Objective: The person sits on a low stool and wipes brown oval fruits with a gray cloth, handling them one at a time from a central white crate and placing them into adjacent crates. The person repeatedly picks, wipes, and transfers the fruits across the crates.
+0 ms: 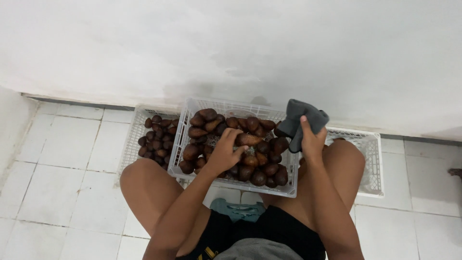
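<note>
On the white tiled floor (62, 163), against the wall, the middle white crate (231, 107) is sitting heaped with brown scaly fruit. The left hand (224, 155) is closing on one fruit (249, 139) near the crate's centre; a firm, gentle pinch suits its prickly skin. The right hand (312, 142) is clamped on a grey cloth (303, 120) above the crate's right edge.

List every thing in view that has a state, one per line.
Left hand: closed around a brown fruit in the middle crate.
Right hand: gripping a bunched grey cloth.
Middle crate: piled with brown fruit.
Left crate: partly filled with smaller dark fruit.
Right crate: contents not visible, partly hidden by the knee.
</note>
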